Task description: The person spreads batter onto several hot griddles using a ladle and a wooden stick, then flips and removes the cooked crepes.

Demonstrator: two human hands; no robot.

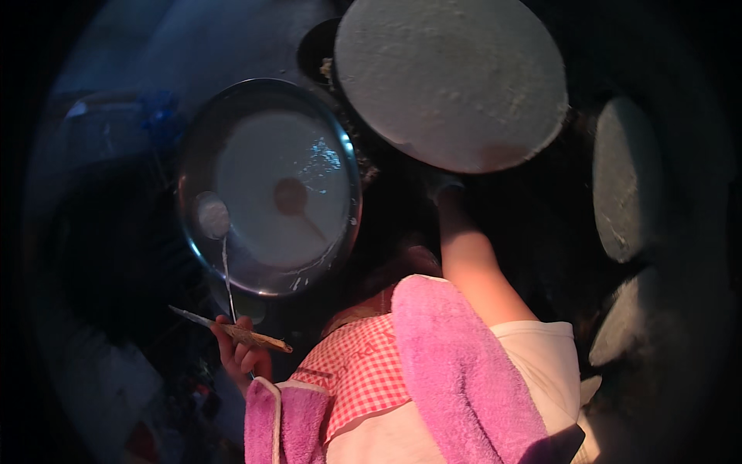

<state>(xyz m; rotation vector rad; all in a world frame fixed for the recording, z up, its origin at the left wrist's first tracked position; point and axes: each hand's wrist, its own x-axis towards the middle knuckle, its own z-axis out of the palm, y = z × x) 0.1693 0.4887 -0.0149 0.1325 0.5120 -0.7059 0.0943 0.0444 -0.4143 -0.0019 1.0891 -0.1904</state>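
My left hand (pixel 241 354) is closed around the thin handle of a ladle (pixel 212 216) and a slim, pointed blade with a wooden handle (pixel 263 339). The ladle's round, pale-coated head hangs over the left part of a wide metal basin (pixel 188 189). Whitish liquid (pixel 263 158) fills the basin, and the ladle's shadow falls on it. My right arm stretches forward, its hand (pixel 445 185) at the near edge of a large round grey plate (pixel 452 77). Darkness hides that hand's fingers; a small pale patch shows there.
Two grey rounded slabs (pixel 618 178) (pixel 624 321) stand on the right. Behind the plate's left side sits a dark round vessel (pixel 315 52). A blue object (pixel 161 112) lies beyond the basin's left. My purple fleece garment (pixel 464 371) and red checked apron (pixel 363 363) hang near my hands.
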